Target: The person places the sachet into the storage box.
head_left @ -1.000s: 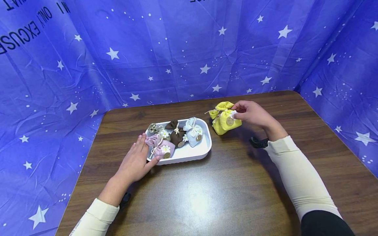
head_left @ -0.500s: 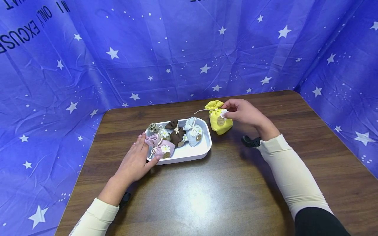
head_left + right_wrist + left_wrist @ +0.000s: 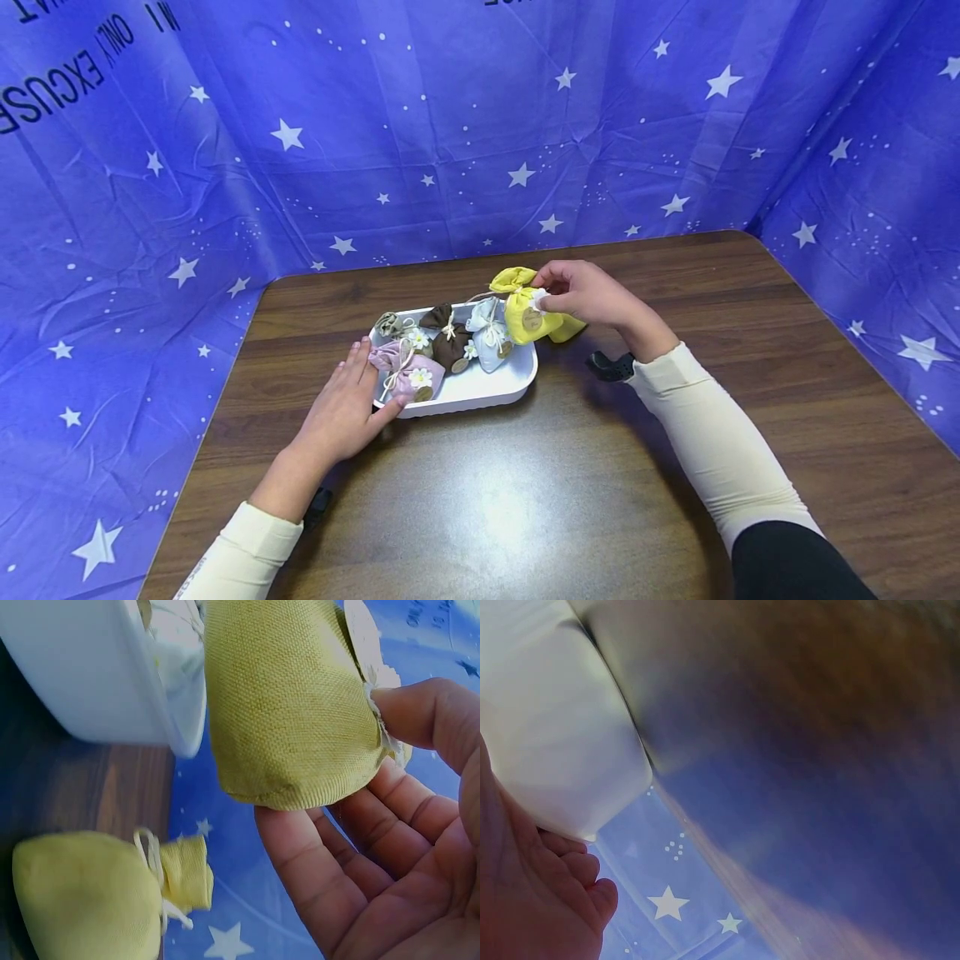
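Note:
My right hand (image 3: 588,293) pinches a yellow drawstring pouch (image 3: 528,318) with a white flower and round tag. The pouch hangs over the right end of a white tray (image 3: 487,392). A second yellow pouch (image 3: 90,892) is on the table just right of the tray, partly hidden in the head view. My left hand (image 3: 341,408) rests against the tray's left end, fingers extended. Inside the tray lie a pink pouch (image 3: 416,375), a brown pouch (image 3: 448,343), a pale blue pouch (image 3: 491,337) and a grey-green pouch (image 3: 387,326).
The wooden table (image 3: 480,500) has a blue curtain (image 3: 465,125) with white stars behind it and at its sides. A black wrist device (image 3: 609,367) sits under my right wrist.
My right hand has moved left with one yellow pouch, from beside the tray to over its right end. The other yellow pouch now shows behind it. My left hand has stayed in place.

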The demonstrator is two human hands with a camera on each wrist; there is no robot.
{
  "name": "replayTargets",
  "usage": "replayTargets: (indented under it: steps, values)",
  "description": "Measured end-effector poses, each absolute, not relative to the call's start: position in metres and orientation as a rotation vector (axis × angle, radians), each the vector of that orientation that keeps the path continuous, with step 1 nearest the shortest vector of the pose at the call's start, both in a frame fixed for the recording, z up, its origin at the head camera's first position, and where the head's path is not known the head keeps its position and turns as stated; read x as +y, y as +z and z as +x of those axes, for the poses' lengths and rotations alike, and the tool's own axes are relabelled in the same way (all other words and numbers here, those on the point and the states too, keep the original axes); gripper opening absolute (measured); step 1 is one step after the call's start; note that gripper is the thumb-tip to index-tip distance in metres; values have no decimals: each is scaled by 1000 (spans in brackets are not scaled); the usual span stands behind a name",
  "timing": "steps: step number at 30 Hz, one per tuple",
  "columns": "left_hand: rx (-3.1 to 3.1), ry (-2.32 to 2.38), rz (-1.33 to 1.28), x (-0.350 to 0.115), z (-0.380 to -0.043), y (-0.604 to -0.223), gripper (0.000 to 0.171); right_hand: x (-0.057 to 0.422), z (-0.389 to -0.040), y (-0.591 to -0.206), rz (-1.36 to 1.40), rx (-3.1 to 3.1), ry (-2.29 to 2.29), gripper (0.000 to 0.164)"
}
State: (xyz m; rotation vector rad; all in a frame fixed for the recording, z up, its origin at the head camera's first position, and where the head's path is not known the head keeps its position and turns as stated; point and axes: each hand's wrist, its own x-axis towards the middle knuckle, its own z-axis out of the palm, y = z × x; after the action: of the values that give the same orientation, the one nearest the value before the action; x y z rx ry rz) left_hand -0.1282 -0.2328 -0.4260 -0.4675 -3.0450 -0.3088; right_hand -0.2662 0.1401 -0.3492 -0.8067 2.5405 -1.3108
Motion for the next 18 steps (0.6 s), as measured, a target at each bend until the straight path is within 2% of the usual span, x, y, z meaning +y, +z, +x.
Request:
replayTargets:
  steps: [18]
  values:
    - [-3062,-326,-456,-233,-128,-425,90,86,-254,-351,-991,2508,-1097,24]
